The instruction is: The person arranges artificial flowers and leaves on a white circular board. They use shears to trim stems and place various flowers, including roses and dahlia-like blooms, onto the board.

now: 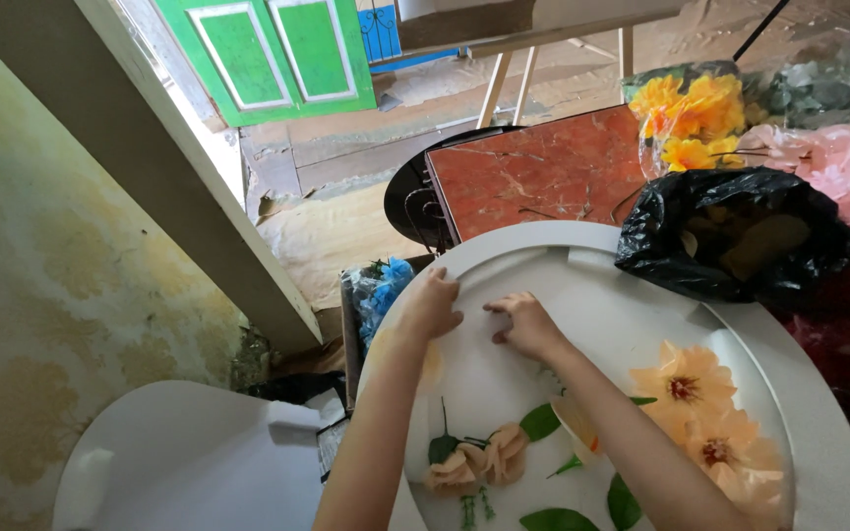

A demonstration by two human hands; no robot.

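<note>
A round white foam ring lies in front of me. My left hand grips its raised rim at the far left. Resting on the flat white inner surface just right of it is my right hand, fingers curled down, with nothing visibly in it. Peach paper flowers with green leaves lie under my forearms. Two larger orange paper flowers sit on the right part of the ring.
A black plastic bag sits at the ring's far right. Behind it are yellow flowers and pink flowers in clear bags. A red marble-look tabletop, a box of blue flowers and a white foam piece surround it.
</note>
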